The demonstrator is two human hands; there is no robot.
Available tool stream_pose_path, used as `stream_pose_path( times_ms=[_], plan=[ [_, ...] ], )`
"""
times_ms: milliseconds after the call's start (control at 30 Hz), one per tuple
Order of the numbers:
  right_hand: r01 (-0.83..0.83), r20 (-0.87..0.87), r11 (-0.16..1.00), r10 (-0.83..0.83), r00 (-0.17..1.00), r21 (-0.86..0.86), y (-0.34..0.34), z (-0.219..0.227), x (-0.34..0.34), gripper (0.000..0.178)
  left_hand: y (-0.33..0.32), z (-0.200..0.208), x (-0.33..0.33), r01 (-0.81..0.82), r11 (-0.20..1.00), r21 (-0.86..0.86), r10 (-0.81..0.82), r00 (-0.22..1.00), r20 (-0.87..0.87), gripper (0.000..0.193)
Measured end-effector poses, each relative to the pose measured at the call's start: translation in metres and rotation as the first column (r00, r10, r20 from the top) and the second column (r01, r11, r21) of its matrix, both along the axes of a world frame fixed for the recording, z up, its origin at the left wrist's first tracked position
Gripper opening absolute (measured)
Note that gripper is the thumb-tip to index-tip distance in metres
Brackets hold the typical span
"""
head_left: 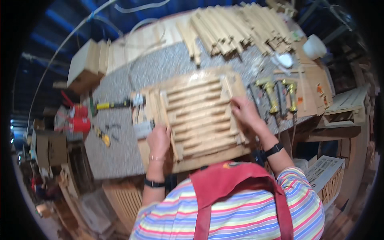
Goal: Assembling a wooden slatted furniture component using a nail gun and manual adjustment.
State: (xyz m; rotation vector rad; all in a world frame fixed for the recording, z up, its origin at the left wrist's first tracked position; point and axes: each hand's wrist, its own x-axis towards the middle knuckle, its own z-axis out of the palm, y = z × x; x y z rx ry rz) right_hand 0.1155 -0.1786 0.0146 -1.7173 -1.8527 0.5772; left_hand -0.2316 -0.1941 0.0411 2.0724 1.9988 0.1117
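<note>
Lying on a wooden board (188, 163) at the grey worktable's (116, 156) near edge, bare tabletop beyond and power tools (272, 96) close right, a slatted wooden frame (200, 113) sits between the left hand (159, 141), curled at one rail with its grip hidden, and the right hand (245, 111), bent-wristed, pinching the opposite rail.

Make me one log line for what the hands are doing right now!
left hand: closed on frame, left side | right hand: closed on frame, right side | frame: slatted, on board | wood strips: piled beyond
</note>
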Motion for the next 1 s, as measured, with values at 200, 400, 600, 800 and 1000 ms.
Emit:
stream_pose_path(
  times_ms=[200,400,600,800,1000],
  plan=[
    [-0.115,0.014,0.993,0.115,0.993,-0.003,0.124,0.060,-0.011,0.021,-0.005,0.000,0.001,-0.094,0.988,0.121,0.063,0.969,0.237,0.026],
    [0.076,0.279,0.966,-0.004,0.960,-0.249,0.279,0.018,-0.082,0.058,-0.025,-0.002,-0.009,-0.398,0.916,0.044,0.289,0.734,0.615,0.023],
    [-0.117,-0.140,0.954,0.081,0.987,-0.274,0.279,0.003,-0.088,0.030,-0.051,-0.015,-0.038,-0.528,0.849,0.017,0.301,0.511,0.805,0.011],
    [-0.316,-0.363,0.864,0.170,0.916,-0.393,0.164,0.077,-0.013,0.035,0.035,0.030,-0.004,-0.269,0.874,-0.405,0.358,-0.208,0.910,0.032],
    [-0.531,-0.437,0.793,0.381,0.815,-0.299,0.093,0.097,-0.016,0.037,0.104,0.044,0.005,0.184,0.949,-0.257,0.313,-0.426,0.849,0.047]
  ],
)
